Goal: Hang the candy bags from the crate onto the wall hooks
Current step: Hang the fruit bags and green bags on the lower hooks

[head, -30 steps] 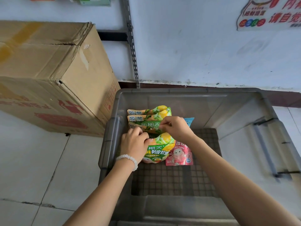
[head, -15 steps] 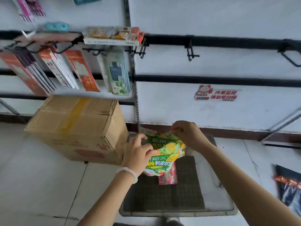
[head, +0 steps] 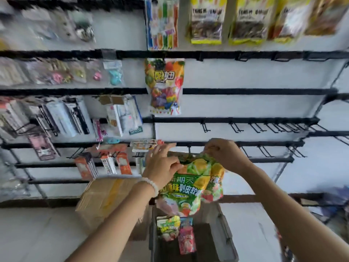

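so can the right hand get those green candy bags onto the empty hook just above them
Probably yes. The right hand pinches the top of the green candy bags right below the empty hook, with nothing between; the left hand steadies them.

- Bright, even light fills the scene; the white wall (head: 245,108) looks washed out and soft.
- Shadows are faint; no hard glare shows.
- Motion blur smears the whole picture, worst at the far left and top edges.
- Wide-angle distortion bows the black rails (head: 245,91) towards the right edge.
- Print on the green bag (head: 190,184) is just legible.
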Motion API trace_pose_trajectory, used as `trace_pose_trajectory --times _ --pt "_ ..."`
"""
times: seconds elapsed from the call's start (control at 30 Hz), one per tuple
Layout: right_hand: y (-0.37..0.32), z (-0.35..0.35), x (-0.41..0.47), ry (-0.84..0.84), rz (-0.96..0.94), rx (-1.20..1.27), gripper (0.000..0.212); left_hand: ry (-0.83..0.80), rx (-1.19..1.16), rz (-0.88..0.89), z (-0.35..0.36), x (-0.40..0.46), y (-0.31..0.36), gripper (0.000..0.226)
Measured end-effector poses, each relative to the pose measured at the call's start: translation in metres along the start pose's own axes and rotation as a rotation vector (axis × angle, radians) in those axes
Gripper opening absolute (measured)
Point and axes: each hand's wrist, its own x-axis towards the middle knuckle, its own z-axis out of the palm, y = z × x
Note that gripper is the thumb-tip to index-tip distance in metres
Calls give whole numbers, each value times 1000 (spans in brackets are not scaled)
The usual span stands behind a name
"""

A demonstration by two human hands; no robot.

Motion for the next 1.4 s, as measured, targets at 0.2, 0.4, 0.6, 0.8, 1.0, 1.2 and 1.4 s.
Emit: trace_pose_trajectory --times 0.2,0.4,0.6,0.8,1.0,1.2,1.4 --pt "-24 -56 -34 63 -9 -8 13 -166 95 -7 -39 2 48 28" --pt "0 -94 -21 114 -10 1 8 -86 -45 20 -38 43 83 29" --pt "24 -133 25 116 -76 54 9 54 -21 -23 -32 104 104 29" --pt "30 -154 75 88 -143 60 16 223 54 -55 -32 151 105 26" --pt "38 -153 132 108 -154 107 13 247 72 -50 -30 195 79 24" --pt "37 -149 196 215 -146 105 13 237 22 -17 -32 249 45 25" --pt "26 -154 249 311 -94 102 16 297 45 32 -43 301 19 25"
